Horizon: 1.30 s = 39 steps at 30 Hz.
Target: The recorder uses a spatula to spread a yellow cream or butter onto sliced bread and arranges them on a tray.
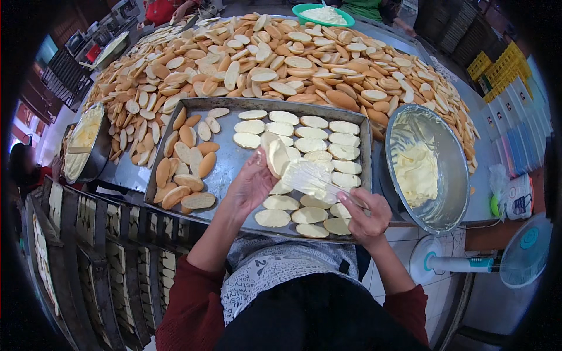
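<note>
My left hand (251, 184) grips a halved oval bread roll (274, 153), its cut face partly coated in pale cream. In my right hand (368, 215) is a broad spatula (309, 179) loaded with cream, its blade at the roll's lower edge. Both hands are over a metal baking tray (237, 219). Rows of cream-topped bread slices (311, 145) fill the tray's right side. Uncoated bread halves (189, 151) lie loosely at its left. Right of the tray, a tilted steel bowl (452, 193) holds pale cream (415, 175).
A large heap of bread halves (263, 61) covers the table behind the tray. Another cream bowl (99, 153) sits left, a green basin (325, 16) at the back. Racked trays (118, 263) stand lower left, a fan (524, 250) lower right. Other people (162, 11) are around the table.
</note>
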Each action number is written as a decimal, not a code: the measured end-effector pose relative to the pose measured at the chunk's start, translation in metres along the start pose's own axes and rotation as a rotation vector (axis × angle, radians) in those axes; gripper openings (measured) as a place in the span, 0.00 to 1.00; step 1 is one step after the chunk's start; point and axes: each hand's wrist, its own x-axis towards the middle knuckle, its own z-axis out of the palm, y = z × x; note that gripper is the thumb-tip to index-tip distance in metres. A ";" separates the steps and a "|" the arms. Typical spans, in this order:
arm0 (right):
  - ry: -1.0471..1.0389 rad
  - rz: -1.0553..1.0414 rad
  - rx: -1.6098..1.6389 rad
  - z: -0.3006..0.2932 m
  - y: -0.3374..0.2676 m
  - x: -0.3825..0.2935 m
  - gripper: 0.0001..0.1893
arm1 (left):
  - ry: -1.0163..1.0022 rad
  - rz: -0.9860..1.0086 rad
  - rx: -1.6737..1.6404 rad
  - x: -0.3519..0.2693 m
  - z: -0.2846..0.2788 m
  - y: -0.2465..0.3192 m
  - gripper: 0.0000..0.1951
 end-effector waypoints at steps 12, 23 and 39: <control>-0.022 0.401 0.077 0.052 0.009 0.012 0.30 | -0.044 -0.062 0.111 -0.012 -0.011 -0.009 0.26; 0.128 0.728 0.182 0.020 0.010 -0.030 0.25 | 0.351 0.101 1.225 0.018 -0.117 0.063 0.21; 0.047 0.827 -0.118 -0.061 0.055 -0.036 0.17 | 0.877 0.534 2.388 0.011 -0.095 0.109 0.18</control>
